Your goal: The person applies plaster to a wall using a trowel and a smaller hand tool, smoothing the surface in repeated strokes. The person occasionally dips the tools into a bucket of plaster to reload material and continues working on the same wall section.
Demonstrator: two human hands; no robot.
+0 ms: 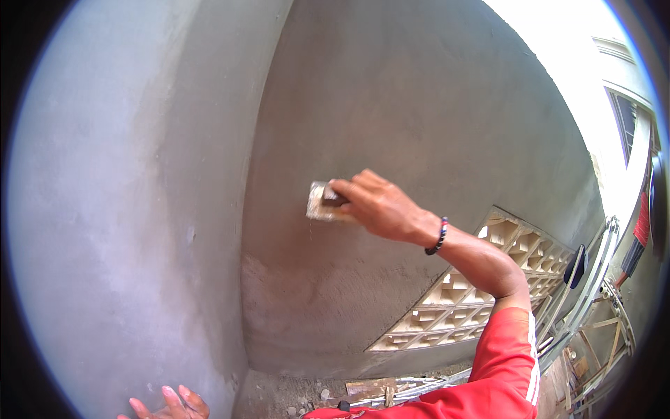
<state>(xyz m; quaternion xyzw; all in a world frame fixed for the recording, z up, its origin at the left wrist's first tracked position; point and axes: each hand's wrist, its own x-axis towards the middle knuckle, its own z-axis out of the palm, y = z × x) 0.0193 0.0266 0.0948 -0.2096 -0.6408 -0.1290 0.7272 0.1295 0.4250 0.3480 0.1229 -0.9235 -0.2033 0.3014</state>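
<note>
My right hand is closed round the dark handle of a small rectangular plastering float, whose pale face is smeared with mortar. The float is held at the grey plastered wall, left of its middle and close to the inner corner. Below the float the plaster looks rougher and more streaked than above. At the lower left edge my left hand shows only in part, its fingers apart with nothing seen in them. It is near the smoother left wall; whether it touches that wall I cannot tell.
A pale lattice of ventilation blocks is set in the wall at lower right. Metal poles lean beyond it. A person in a red sleeve is at the far right. Rubble and wood strips lie at the wall's foot.
</note>
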